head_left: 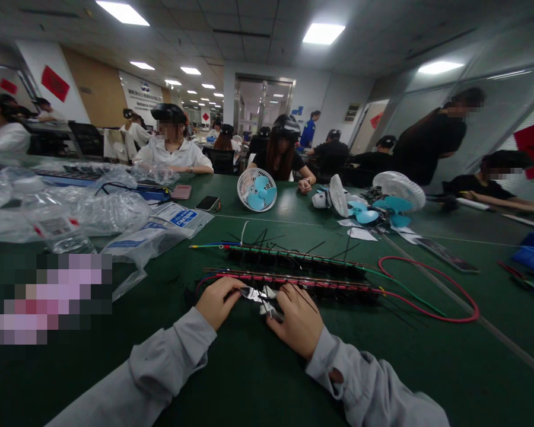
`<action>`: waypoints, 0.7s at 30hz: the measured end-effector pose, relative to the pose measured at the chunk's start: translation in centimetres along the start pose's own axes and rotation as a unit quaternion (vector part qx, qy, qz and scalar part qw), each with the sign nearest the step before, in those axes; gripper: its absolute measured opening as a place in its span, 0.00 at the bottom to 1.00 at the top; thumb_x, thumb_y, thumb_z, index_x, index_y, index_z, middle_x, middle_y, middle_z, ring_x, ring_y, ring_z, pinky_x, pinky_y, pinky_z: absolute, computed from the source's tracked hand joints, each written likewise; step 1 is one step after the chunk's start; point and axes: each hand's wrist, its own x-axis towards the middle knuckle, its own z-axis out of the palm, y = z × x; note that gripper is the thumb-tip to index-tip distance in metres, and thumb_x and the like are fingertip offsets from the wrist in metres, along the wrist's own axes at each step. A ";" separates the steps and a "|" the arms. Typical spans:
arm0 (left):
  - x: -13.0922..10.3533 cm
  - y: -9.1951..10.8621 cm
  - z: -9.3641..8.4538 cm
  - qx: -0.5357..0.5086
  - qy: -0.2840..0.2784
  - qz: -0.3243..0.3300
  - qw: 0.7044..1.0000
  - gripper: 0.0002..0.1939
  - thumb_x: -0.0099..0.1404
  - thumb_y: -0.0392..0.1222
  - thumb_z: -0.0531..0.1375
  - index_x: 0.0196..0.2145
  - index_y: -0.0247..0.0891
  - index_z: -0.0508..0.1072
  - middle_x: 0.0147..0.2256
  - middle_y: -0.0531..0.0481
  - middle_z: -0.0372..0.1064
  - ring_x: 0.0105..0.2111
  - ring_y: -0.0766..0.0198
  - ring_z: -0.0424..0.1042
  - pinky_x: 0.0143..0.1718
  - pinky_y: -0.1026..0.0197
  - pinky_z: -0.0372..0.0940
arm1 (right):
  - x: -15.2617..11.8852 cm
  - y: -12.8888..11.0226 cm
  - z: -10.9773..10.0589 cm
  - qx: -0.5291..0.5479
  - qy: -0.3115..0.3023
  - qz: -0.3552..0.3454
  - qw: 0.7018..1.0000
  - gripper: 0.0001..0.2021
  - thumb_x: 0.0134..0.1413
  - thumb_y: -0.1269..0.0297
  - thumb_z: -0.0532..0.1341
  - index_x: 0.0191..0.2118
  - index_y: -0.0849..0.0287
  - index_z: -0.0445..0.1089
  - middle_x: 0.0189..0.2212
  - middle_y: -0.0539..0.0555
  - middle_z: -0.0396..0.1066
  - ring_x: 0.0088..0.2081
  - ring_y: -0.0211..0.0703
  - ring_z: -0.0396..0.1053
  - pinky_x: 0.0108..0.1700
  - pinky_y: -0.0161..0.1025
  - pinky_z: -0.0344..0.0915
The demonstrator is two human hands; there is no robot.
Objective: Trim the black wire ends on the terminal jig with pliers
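Observation:
In the middle of the green table, my right hand (pixel 296 317) is closed around the pale handles of a pair of cutting pliers (pixel 254 295). Their metal jaws point left. My left hand (pixel 218 301) has its fingers pinched together at the tip of those jaws; what they hold is too small to make out. Just beyond both hands lies a long wiring bundle with a red wire (pixel 351 286) and black cable ties along it. Behind it rests a second bundle with a green wire (pixel 309 257), whose cable-tie tails stick up.
A red cable loop (pixel 475 311) curves out at the right. Clear plastic bags (pixel 84 204) cover the table's left side, near a phone (pixel 207 203). Fan parts (pixel 360 212) and a small fan (pixel 258 193) stand farther back. Several people sit around the tables.

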 end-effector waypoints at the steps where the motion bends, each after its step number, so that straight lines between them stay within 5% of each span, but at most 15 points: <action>1: 0.0 0.0 0.0 0.000 -0.001 0.001 1.000 0.08 0.61 0.31 0.55 0.37 0.36 0.72 0.35 0.47 0.73 0.36 0.60 0.72 0.40 0.58 0.68 | 0.0 0.0 0.0 -0.001 0.001 0.000 1.000 0.10 0.44 0.60 0.59 0.34 0.58 0.63 0.37 0.56 0.63 0.41 0.47 0.60 0.44 0.43 0.56; 11: -0.1 -0.2 0.1 -0.007 -0.004 -0.007 1.000 0.09 0.61 0.31 0.54 0.37 0.36 0.72 0.35 0.47 0.73 0.36 0.61 0.72 0.39 0.58 0.68 | 0.0 0.0 0.0 0.017 0.012 0.003 1.000 0.12 0.45 0.60 0.58 0.36 0.59 0.61 0.35 0.56 0.64 0.39 0.47 0.61 0.42 0.43 0.58; 17: 0.0 0.0 0.1 -0.014 -0.005 -0.019 1.000 0.10 0.60 0.29 0.54 0.37 0.36 0.72 0.35 0.47 0.73 0.36 0.61 0.71 0.38 0.59 0.68 | -0.1 0.0 0.2 0.015 0.031 0.002 0.999 0.26 0.44 0.59 0.58 0.50 0.64 0.56 0.44 0.61 0.63 0.47 0.52 0.60 0.48 0.48 0.57; 21: -0.1 -0.1 0.1 -0.009 -0.012 -0.010 1.000 0.11 0.59 0.28 0.54 0.38 0.37 0.72 0.36 0.47 0.73 0.38 0.60 0.71 0.41 0.57 0.67 | 0.1 -0.1 -0.2 0.023 -0.004 0.009 1.000 0.22 0.44 0.60 0.59 0.47 0.62 0.60 0.41 0.59 0.64 0.43 0.50 0.62 0.46 0.45 0.57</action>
